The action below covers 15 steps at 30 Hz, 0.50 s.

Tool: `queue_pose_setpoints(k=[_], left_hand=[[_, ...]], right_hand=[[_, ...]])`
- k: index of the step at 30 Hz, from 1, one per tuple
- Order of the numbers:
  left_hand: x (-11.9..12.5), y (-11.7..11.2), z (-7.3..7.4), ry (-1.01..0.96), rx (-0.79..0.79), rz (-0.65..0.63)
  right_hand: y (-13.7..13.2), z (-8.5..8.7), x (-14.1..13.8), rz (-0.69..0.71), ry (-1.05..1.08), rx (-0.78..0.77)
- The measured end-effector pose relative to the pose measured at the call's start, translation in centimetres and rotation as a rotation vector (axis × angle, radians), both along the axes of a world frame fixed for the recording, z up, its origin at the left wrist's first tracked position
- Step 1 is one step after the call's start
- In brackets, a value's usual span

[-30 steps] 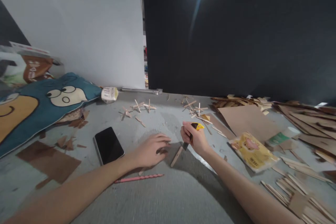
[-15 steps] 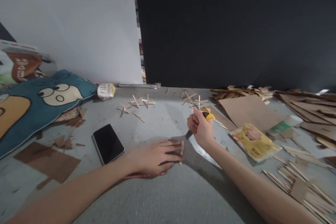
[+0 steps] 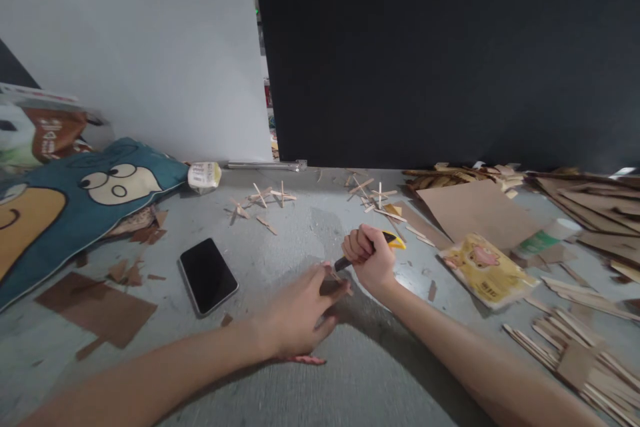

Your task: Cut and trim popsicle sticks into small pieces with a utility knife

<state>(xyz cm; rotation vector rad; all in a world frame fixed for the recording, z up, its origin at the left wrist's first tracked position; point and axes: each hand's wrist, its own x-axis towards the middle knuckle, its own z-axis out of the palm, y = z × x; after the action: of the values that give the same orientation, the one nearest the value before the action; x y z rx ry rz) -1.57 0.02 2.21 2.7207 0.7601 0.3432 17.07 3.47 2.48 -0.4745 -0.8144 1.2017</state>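
Grips a yellow-and-black cutter point(image 3: 396, 240) in the right hand point(image 3: 370, 257), just right of and below the middle of the frame. Wraps the fingers closed around its handle, yellow end jutting to the right, dark end slanting down to the left; probably held like this for firm control, and to bring the dark end close to the wood. Holds the left hand point(image 3: 305, 307) out across the lower centre, with fingers bent and partly spread over a thin wooden stick point(image 3: 338, 276) just beside the cutter's dark end, likely to steady it. Cannot tell, through the blur, whether pinched or merely pressed. Half hides a pink rod point(image 3: 306, 360) with that same hand, perhaps set near simply for easy reach. Shows a dark-screened phone point(image 3: 209, 277) lying flat left of centre on the grey table point(image 3: 280, 403), seemingly put aside from the wood. Includes, near the frame's middle height, two groups of crossed sticks, one left of centre point(image 3: 260, 195) and one right of centre point(image 3: 370, 195), apparently placed well apart from the hands to avoid knocks. Gathers loose sticks point(image 3: 565, 353) at lower right, perhaps as supply beside the right arm, with a yellow packet point(image 3: 487, 271) above and cardboard point(image 3: 475, 213) behind.
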Motion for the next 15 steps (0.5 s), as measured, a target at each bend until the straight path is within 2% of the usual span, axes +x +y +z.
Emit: queue_pose_setpoints(k=[7,15], left_hand=[[0.0,0.3,-0.8,0.062,0.05,-0.017],[-0.2,0.4,-1.4,0.04,0.078,0.0]], right_hand=[[0.1,-0.7,-0.8,-0.007,-0.018,-0.009],[0.0,-0.5,-0.8,-0.036,-0.032,-0.023]])
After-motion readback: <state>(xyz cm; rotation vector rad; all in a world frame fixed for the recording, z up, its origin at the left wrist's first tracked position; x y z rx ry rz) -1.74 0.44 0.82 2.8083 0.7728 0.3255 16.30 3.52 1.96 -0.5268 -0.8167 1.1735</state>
